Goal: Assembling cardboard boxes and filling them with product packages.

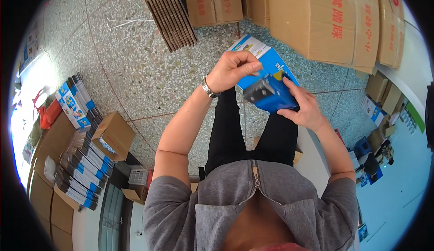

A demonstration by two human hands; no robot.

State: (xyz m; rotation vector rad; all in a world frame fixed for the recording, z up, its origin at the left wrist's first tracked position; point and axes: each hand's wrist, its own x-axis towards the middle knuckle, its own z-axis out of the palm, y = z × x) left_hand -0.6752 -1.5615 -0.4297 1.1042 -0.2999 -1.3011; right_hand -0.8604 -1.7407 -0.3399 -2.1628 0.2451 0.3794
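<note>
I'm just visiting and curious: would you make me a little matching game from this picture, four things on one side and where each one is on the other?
Things:
1. blue carton
2. flattened cardboard stack
3. wristwatch
4. small open brown box

Places:
A. on the left wrist
B. on the floor at the top, left of the big brown boxes
C. held between left hand and right hand
D. at the left, beside rows of flat blue-and-white packs

Pairs: 1-C, 2-B, 3-A, 4-D
</note>
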